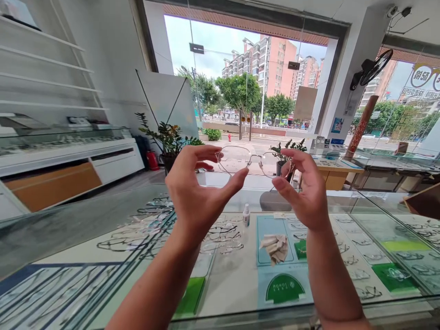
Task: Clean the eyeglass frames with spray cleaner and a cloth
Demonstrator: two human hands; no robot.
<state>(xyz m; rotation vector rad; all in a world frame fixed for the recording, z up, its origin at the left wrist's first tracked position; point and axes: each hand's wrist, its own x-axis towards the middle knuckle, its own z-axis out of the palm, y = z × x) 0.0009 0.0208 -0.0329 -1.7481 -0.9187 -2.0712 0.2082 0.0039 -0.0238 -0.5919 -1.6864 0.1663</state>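
I hold a pair of thin metal-rimmed glasses [250,160] up at eye level, facing the window. My left hand [195,190] pinches the left lens rim between thumb and fingers. My right hand [304,190] grips the right side at the hinge. Both hands are raised above a glass display counter [85,229]. On the counter below lie a crumpled beige cleaning cloth [275,247] on a pale blue mat [263,238] and a small white bottle [246,215].
Under the counter glass lie rows of several spectacle frames [223,233]. Green cards [190,295] sit among them. Potted plants [168,140] stand by the window. Another display case [62,146] runs along the left wall, and a wall fan [371,68] hangs at right.
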